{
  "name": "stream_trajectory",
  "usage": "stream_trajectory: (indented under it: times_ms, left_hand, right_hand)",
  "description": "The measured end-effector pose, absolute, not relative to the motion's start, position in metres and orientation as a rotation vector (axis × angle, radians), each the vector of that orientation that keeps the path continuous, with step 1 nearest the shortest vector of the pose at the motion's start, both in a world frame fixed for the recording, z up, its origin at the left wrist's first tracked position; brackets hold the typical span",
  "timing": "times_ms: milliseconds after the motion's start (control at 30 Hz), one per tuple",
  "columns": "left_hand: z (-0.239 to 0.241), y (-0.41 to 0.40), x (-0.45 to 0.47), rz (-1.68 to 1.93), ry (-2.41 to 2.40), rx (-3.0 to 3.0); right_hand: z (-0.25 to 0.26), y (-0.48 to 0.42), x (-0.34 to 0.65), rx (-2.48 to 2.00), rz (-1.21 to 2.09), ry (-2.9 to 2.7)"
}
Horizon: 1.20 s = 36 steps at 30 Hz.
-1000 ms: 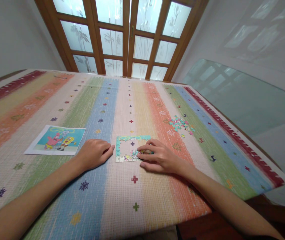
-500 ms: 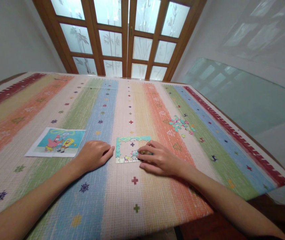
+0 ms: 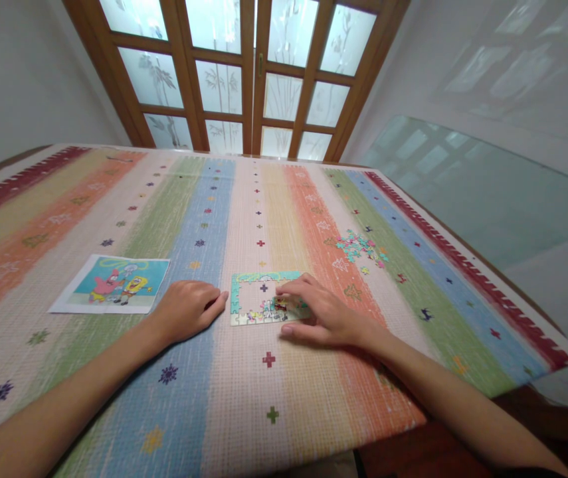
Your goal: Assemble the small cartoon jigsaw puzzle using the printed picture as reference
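Observation:
A small, partly built jigsaw puzzle (image 3: 258,297) lies on the striped tablecloth (image 3: 244,372), its teal border joined and its middle bare. My right hand (image 3: 321,311) rests over the puzzle's right side, fingers curled down and pressing on pieces there; whether it grips one is hidden. My left hand (image 3: 189,307) lies loosely curled on the cloth just left of the puzzle, fingertips near its left edge, holding nothing that I can see.
A printed cartoon picture (image 3: 114,283) lies to the left of my left hand. A heap of loose puzzle pieces (image 3: 361,247) sits farther back on the right. The table's right edge (image 3: 513,312) borders a glass panel. Wooden glazed doors (image 3: 248,73) stand behind.
My right hand's fingers have shifted slightly up and back over the puzzle's right part. My left hand has stayed put.

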<state>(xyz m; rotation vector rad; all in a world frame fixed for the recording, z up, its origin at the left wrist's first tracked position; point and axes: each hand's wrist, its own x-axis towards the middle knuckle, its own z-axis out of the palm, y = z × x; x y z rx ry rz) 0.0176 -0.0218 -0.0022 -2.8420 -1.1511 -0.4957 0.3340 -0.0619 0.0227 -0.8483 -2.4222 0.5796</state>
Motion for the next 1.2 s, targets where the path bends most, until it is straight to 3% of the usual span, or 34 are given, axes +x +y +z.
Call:
stream_trajectory:
  times_ms: [233, 733, 933, 1200]
  left_hand:
    - [-0.002, -0.022, 0.019, -0.517, -1.159, -2.836]
    - [-0.001, -0.022, 0.019, -0.478, -1.191, -2.845]
    - [-0.001, -0.022, 0.018, -0.470, -1.196, -2.851]
    - [0.000, -0.022, 0.019, -0.481, -1.213, -2.861]
  right_hand:
    - [0.026, -0.043, 0.357, -1.064, 0.300, -2.279]
    - [0.025, 0.004, 0.486, -1.983, -0.261, -2.025]
    - [0.032, 0.003, 0.518, -2.260, -0.179, -1.954]
    - [0.029, 0.004, 0.513, -2.225, -0.047, -1.993]
